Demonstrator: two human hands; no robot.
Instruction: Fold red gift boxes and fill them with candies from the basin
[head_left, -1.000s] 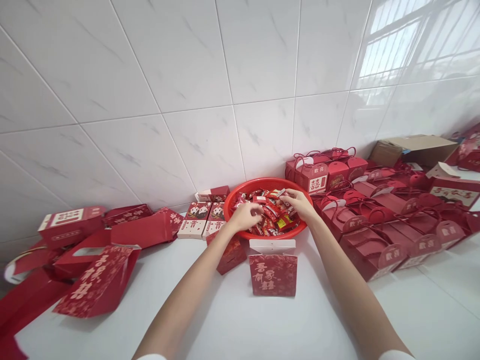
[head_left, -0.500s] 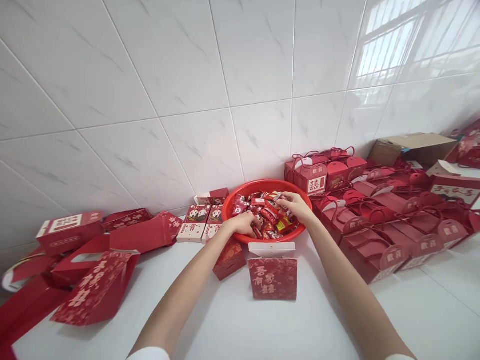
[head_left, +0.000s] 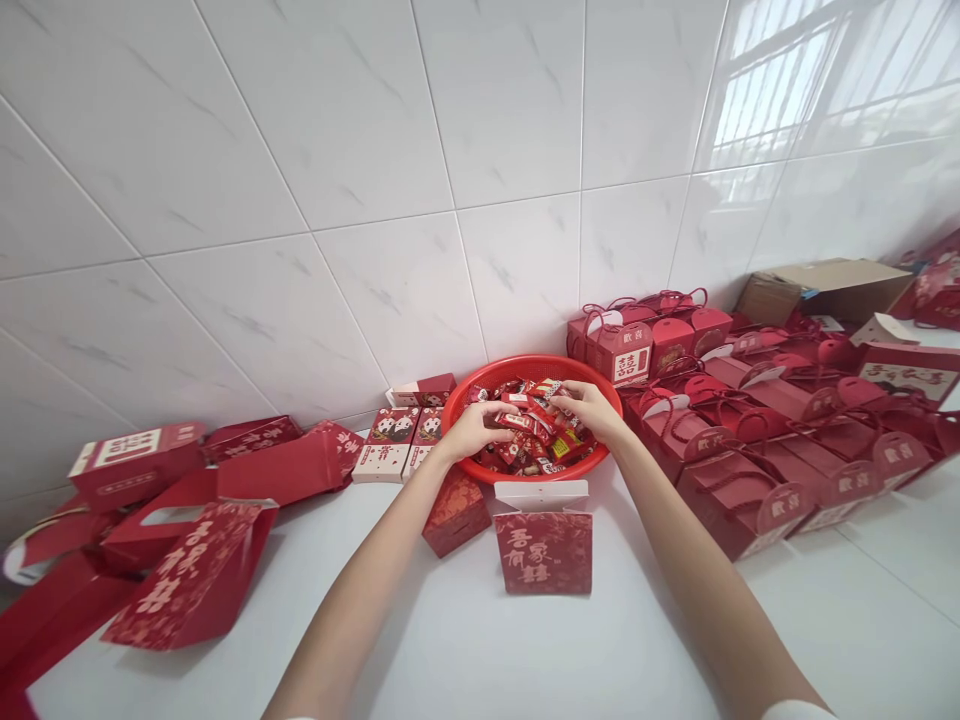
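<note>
A round red plastic basket [head_left: 531,362] stands near the wall, filled with small wrapped candies [head_left: 541,425], mostly red. My left hand [head_left: 474,430] reaches in from the left, thumb and fingers curled around some candies. From the right, my right hand [head_left: 591,410] has its fingers bent over candies too; its fingertips are partly hidden among the wrappers. Directly in front of the basket stands a red gift box [head_left: 544,553] with gold characters, its white-edged top open. Another red box [head_left: 454,515] sits beside it, below my left wrist.
Several rope-handled red gift boxes [head_left: 772,450] crowd the right side. Folded and loose red boxes [head_left: 202,570] lie at the left. Panda-printed boxes [head_left: 394,428] rest left of the basket. A cardboard carton [head_left: 832,285] stands far right, against the tiled wall [head_left: 360,130].
My left hand has risen from the basket's near-left part toward its middle, fingers now around candies. My right hand has barely moved. The view has shifted slightly.
</note>
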